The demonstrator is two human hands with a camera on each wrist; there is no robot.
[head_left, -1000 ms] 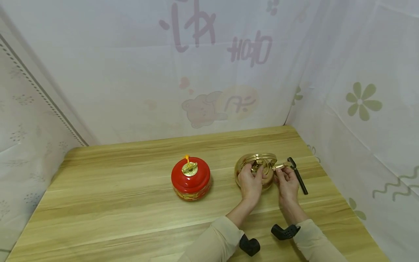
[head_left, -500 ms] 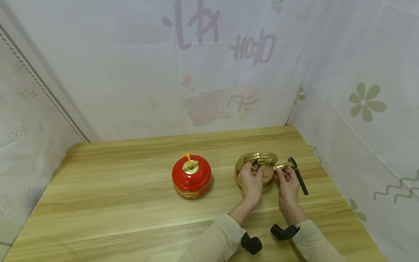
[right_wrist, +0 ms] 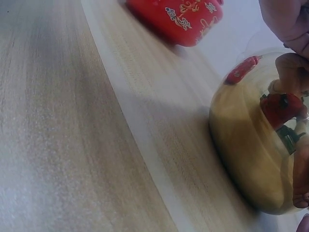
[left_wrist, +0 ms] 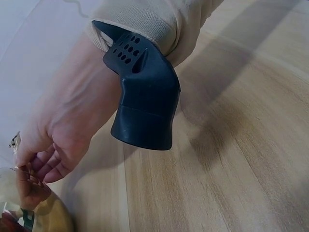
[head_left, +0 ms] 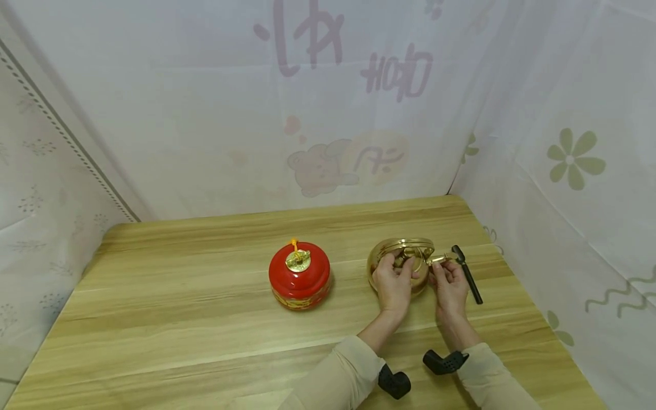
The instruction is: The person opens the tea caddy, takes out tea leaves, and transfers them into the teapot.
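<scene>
A shiny gold pot (head_left: 379,267) stands on the wooden table (head_left: 205,307), right of centre. My left hand (head_left: 396,267) lies over its top, with fingers curled round the knob of the gold lid (head_left: 410,247). My right hand (head_left: 442,270) pinches the small gold fitting (head_left: 438,261) on the pot's right side. A black stick handle (head_left: 468,279) lies just right of that hand. In the right wrist view the gold pot (right_wrist: 251,145) fills the right side. In the left wrist view the right hand (left_wrist: 53,145) curls beside the gold pot (left_wrist: 48,220).
A red lidded jar (head_left: 299,279) with a gold knob stands left of the pot, and shows as the red jar (right_wrist: 178,14) in the right wrist view. White printed curtains (head_left: 564,171) close off the table's back and both sides. Black camera mounts (head_left: 445,361) sit on both wrists.
Both hands stay on the gold pot. The left fingers have shifted slightly over the lid knob. The head view has drifted a little.
</scene>
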